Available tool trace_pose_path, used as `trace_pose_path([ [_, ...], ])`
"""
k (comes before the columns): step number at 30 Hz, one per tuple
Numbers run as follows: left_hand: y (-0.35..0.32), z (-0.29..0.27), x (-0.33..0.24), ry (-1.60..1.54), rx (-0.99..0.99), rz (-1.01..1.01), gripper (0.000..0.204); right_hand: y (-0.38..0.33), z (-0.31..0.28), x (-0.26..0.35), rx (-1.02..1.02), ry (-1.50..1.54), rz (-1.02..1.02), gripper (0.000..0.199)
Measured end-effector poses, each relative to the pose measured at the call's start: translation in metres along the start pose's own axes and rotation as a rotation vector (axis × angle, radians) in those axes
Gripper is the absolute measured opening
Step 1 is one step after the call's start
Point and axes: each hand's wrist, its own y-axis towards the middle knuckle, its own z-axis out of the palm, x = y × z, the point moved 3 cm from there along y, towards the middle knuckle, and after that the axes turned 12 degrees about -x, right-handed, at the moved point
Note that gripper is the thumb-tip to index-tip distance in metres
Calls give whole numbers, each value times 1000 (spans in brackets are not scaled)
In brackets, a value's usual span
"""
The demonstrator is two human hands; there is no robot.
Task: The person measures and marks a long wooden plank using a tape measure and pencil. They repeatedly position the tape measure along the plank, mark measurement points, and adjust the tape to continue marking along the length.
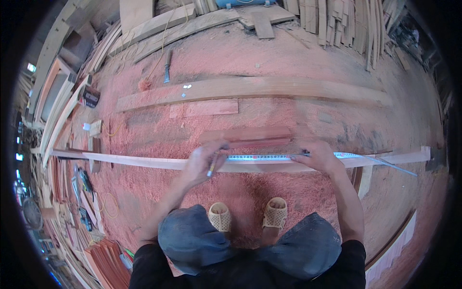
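Pale wood shows in the long, thin strip (144, 160) that is laid across the view from left to right, raised over a floor (298, 111) covered in reddish sawdust. A tape measure blade (269, 157) is stretched flat along the top of the strip, between the two hands and on past the right one toward the right end. The left hand (204, 161) is curled over the strip at the blade's left end, and a pencil (211, 169) is pinched in its fingers, its tip pointed down and toward the person. The right hand (317, 156) is spread flat, with its fingertips pressed down on the blade and the strip. Two feet in tan sandals (248, 215) are seen just below the strip, between bent knees in blue trousers. A wider plank (250, 89) is laid on the sawdust beyond the strip, with a short reddish board (204, 108) beside it. Stacks of timber (337, 19) are piled at the far edge.
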Motion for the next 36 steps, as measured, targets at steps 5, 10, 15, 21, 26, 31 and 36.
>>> trace_pose_path([
  [5, 40, -67, -43, -16, 24, -227, 28, -3, -2, -2, 5, -33, 1, 52],
  [10, 51, -30, -92, -155, 147, 31, 20, 0, -5, 2, 11, 6, -10, 51],
  [15, 14, 72, -90, -240, 44, 11, 22, 0, -5, 2, 18, -8, 3, 51],
  [21, -10, 115, -69, -223, -167, -82, 21, 0, -7, 6, 12, 55, 34, 48],
  [26, -11, 115, -62, -226, -179, -96, 21, 3, -8, 7, 30, 3, 10, 49],
  [31, -14, 118, -65, -180, -150, -100, 24, 2, -4, 3, 69, -21, 41, 52],
  [36, -16, 120, -64, -173, -152, -130, 25, 1, -4, 2, 73, -43, 44, 52],
])
